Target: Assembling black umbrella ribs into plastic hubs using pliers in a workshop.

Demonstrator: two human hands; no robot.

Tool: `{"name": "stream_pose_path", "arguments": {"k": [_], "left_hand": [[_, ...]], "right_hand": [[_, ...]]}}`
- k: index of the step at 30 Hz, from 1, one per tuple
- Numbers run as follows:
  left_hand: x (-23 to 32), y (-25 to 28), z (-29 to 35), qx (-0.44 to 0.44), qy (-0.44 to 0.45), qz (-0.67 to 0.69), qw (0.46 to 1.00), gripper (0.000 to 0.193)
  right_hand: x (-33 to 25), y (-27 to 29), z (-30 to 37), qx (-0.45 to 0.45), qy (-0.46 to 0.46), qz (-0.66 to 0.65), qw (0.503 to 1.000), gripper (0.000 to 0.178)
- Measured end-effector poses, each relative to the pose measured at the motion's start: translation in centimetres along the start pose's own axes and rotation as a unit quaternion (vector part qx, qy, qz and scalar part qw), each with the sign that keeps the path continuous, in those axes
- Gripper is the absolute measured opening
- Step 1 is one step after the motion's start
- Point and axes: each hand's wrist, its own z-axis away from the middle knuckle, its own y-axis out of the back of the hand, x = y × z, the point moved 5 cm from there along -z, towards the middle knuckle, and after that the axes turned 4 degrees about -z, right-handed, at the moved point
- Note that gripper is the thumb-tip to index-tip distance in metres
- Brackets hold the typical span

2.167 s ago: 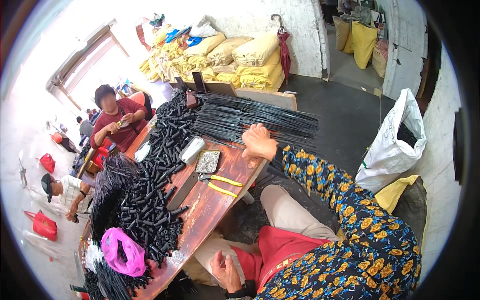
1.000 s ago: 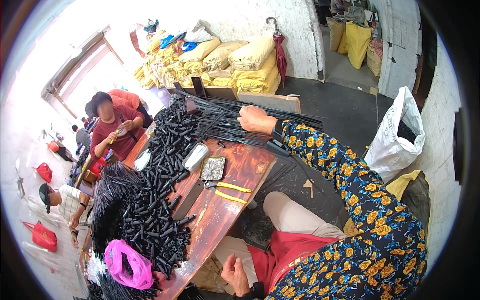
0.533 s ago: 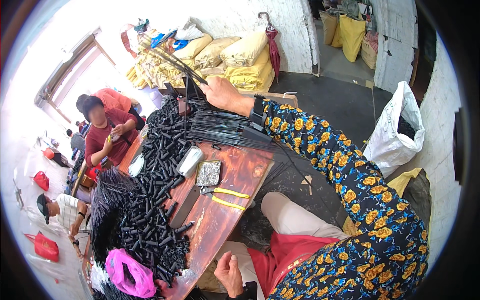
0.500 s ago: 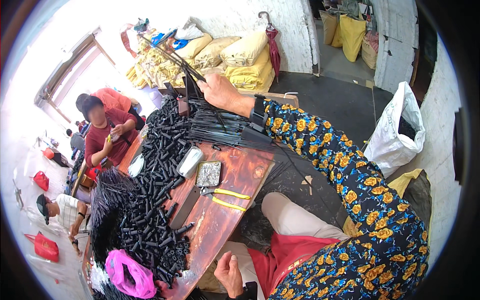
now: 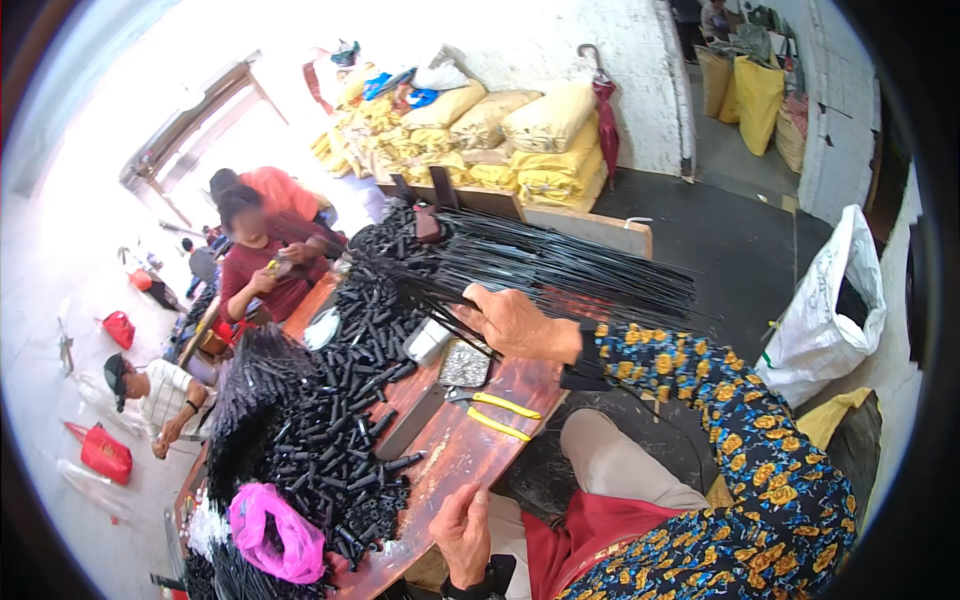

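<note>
Right hand (image 5: 515, 322) holding several rods (image 5: 440, 295), one tray (image 5: 465, 364)

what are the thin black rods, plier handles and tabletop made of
Thin black rods: likely metal, perhaps coated; slim, straight, faintly shiny.
Plier handles: probably plastic or rubber; smooth, uniformly yellow.
Tabletop: apparently varnished wood; reddish-brown with grain-like streaks and pale patches.

Right fingers (image 5: 482, 310) around rods (image 5: 436, 298); pliers (image 5: 505, 404) near
</note>
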Motion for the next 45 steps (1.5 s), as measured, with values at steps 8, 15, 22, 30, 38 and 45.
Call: {"name": "stream_pose_path", "arguments": {"k": [8, 15, 22, 30, 38, 45], "left_hand": [[10.9, 2.0, -0.2, -0.043, -0.102, 0.088, 0.99, 0.017], [11.6, 0.2, -3.2, -0.056, 0.01, 0.201, 0.978, 0.035], [11.5, 1.0, -5.7, 0.021, -0.006, 0.422, 0.906, 0.05], [11.8, 1.9, -7.2, -0.135, 0.029, 0.485, 0.864, 0.068], [12.3, 1.5, -7.8, -0.167, 0.041, 0.485, 0.858, 0.067], [12.2, 1.6, -7.7, -0.131, 0.059, 0.512, 0.847, 0.067]], "right_hand": [[-11.3, 2.6, -0.9, -0.201, -0.019, -0.017, 0.979, 0.02], [-13.8, 0.2, 2.7, -0.216, 0.038, 0.0, 0.976, 0.021], [-13.1, -2.2, 10.1, -0.369, -0.11, -0.155, 0.91, 0.025], [-14.1, -3.0, 11.1, -0.396, -0.282, -0.484, 0.728, 0.038], [-13.2, -2.5, 8.8, -0.253, -0.079, -0.317, 0.91, 0.036], [-13.8, -2.5, 8.5, -0.224, -0.128, -0.382, 0.887, 0.03]]}}
